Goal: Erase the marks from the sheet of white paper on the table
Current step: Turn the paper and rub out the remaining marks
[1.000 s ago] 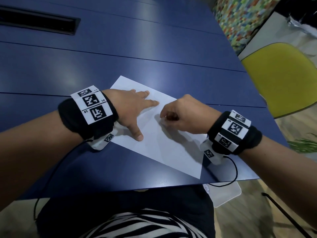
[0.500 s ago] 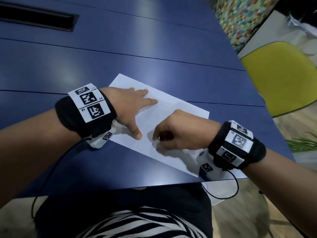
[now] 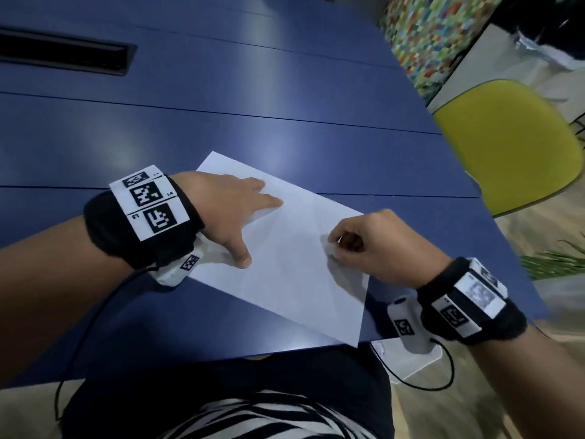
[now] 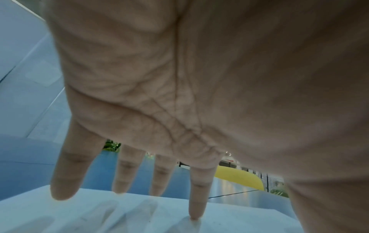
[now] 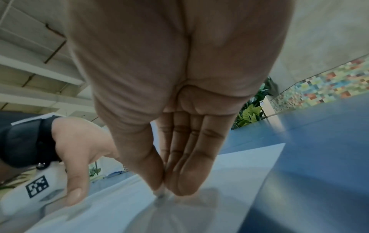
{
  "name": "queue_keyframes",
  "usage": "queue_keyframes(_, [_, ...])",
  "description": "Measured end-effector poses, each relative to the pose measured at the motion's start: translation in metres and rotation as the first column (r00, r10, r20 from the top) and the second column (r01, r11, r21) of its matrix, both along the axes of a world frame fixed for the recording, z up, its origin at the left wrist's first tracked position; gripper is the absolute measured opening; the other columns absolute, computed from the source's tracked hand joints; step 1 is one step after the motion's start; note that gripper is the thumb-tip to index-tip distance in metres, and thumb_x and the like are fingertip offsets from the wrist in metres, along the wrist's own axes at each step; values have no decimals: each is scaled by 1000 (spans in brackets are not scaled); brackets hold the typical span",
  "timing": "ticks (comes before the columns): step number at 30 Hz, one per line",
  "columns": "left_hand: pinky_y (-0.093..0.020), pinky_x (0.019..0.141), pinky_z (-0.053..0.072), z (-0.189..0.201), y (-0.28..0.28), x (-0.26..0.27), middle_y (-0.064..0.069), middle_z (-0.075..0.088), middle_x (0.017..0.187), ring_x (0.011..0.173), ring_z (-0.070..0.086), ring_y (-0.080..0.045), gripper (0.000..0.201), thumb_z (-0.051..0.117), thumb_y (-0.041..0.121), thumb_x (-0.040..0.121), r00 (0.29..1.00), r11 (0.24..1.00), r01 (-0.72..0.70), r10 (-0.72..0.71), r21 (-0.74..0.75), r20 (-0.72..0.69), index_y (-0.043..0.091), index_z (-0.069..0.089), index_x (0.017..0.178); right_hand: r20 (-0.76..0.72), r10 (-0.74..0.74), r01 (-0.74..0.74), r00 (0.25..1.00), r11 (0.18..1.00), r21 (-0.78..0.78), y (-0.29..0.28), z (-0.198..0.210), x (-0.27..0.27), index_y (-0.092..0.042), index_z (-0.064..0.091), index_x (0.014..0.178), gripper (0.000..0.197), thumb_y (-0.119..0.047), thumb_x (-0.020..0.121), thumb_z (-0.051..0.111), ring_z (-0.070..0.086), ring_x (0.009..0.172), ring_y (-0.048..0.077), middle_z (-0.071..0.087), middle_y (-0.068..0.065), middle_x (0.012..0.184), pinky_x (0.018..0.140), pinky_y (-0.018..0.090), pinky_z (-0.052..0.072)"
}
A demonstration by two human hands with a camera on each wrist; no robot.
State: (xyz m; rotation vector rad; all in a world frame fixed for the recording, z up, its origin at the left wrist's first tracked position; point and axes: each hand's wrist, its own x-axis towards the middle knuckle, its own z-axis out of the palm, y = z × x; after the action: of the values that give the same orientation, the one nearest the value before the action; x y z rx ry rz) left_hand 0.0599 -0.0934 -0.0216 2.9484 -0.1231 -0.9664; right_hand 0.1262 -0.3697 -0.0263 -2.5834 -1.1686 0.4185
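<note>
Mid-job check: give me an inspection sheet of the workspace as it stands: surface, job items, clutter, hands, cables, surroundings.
Surface: blue table, seams across it, dark slot at far left.
Job's things: sheet of white paper lying flat near the front edge; marks too faint to tell; small whitish eraser at the fingertips.
Clutter: nothing seen.
Grippers: left hand flat, fingers spread on the paper; right hand pinches the eraser against the paper.
Cables: black cable from the left wrist, another from the right.
Surroundings: yellow chair, mosaic wall.
</note>
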Motion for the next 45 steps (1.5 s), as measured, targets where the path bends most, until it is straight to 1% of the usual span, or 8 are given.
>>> queue_keyframes(12, [-55,126,21,-12,-5,1,16,-22,171,161,-8,-23,147,84,76,63,1000,1000,-5,5,-10,-15,39,-17,163,-62,155,-156,986,988,3,35,8,-4,-31,76,107,16,-32,91,71,63,76,5,70,-16,78,68,12,46])
queue_keyframes(16, [-55,127,18,-14,-3,1,18,-24,170,160,-12,-21,148,85,74,64,999,998,-28,26,-55,-26,37,-18,163,9,159,-159,987,987,-36,49,2,1,-26,76,107,18,-29,93,65,64,78,10,74,-10,83,76,30,55])
queue_keyframes(21, [-54,127,20,-14,-3,1,16,-23,170,161,-10,-23,148,85,75,64,1000,999,-23,22,-47,-22,35,-17,163,-62,337,-341,940,934,-104,47,9,-5,-30,77,101,17,-41,91,68,62,73,4,73,-16,80,69,15,49])
queue_keyframes(25, [-55,126,21,-14,-2,1,17,-23,170,161,-10,-24,148,84,76,63,1000,999,-17,16,-41,-27,36,-18,163,66,264,-258,962,963,-82,52,6,6,-26,76,103,16,-33,93,65,60,68,11,71,-12,76,70,28,52])
queue_keyframes(30, [-56,125,25,-12,-4,0,18,-23,170,161,-10,-22,147,85,74,64,999,999,-22,21,-27,-26,37,-18,163,-82,324,-333,942,931,-149,47,10,4,-32,77,103,17,-38,88,70,64,74,3,72,-17,79,68,18,51])
queue_keyframes(34, [-55,124,25,-14,-3,1,18,-22,170,161,-9,-23,148,85,74,63,999,999,-22,21,-32,-27,37,-17,163,32,251,-249,967,966,-67,54,5,7,-28,77,103,16,-34,92,67,62,69,8,72,-12,76,68,26,53])
queue_keyframes(38, [-55,124,25,-14,-4,0,17,-21,171,161,-8,-24,147,85,74,64,1000,1000,-18,17,-21,-16,37,-16,164,-62,344,-350,937,927,-133,57,12,3,-30,77,103,17,-30,88,69,59,68,-2,72,-17,79,65,10,45])
queue_keyframes(45, [-56,124,25,-14,-4,0,19,-21,170,161,-9,-22,147,85,74,62,999,999,-30,29,-26,-21,38,-16,164,-3,295,-293,955,947,-128,64,9,4,-27,76,103,16,-31,90,67,59,68,4,71,-14,78,67,24,52])
